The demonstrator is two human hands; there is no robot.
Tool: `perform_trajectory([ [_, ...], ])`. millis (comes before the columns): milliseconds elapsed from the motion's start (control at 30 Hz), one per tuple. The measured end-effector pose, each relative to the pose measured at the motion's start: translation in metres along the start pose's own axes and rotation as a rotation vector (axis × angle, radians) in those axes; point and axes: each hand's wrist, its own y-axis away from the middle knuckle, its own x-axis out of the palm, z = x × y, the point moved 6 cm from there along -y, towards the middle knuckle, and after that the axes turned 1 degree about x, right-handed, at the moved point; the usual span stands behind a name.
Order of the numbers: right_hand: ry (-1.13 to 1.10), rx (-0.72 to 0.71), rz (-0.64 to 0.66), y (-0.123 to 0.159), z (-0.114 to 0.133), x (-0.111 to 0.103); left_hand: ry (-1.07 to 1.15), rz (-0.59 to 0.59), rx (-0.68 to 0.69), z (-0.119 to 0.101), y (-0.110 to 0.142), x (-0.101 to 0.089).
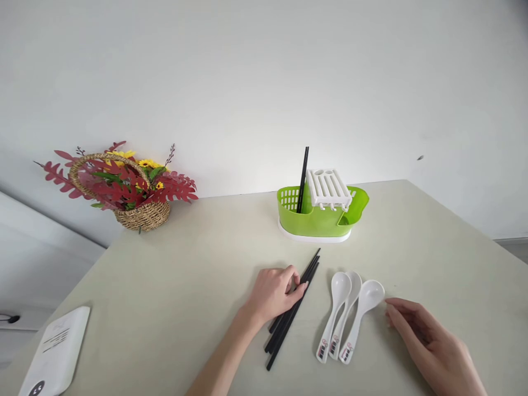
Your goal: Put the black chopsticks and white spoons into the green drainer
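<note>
Several black chopsticks (293, 313) lie slanted in a loose bundle on the table. Over their upper part is my left hand (275, 291), its fingers curled and its thumb pressed on the chopsticks; how many it grips is hidden. To the right lie three white spoons (350, 313), bowls pointing away and printed handles toward me. My right hand (431, 344) rests beside the rightmost spoon's bowl, loosely curved, thumb and fingers slightly apart, with nothing in it. Farther back stands a green cutlery holder (317, 221) with black chopsticks (303, 179) upright in its left compartment.
A white slotted rack (329, 188) with small hooks sits across the holder's middle. At the back left, a wicker basket (144, 216) holds red leaves and yellow flowers. A white box-like device (58, 352) lies near the table's left edge. The wall rises behind the table (198, 264).
</note>
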Motion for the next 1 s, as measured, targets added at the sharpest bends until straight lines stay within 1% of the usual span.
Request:
perform_trajectory([
  [200,0.000,-0.032,-0.019,-0.0005,0.0020,-0.0002,0.004,-0.001,0.007,-0.0003,-0.0004,0.0007],
  [433,-0.003,-0.036,-0.023,0.0005,0.0033,-0.0010,-0.002,-0.004,0.016,-0.0009,0.0003,0.0003],
  [667,0.005,-0.078,-0.040,0.0017,0.0080,-0.0030,-0.005,0.014,0.005,-0.0020,0.0001,-0.0002],
  [1000,0.017,-0.029,-0.004,-0.0007,0.0039,-0.0026,-0.014,0.035,0.011,-0.0011,0.0002,-0.0001],
])
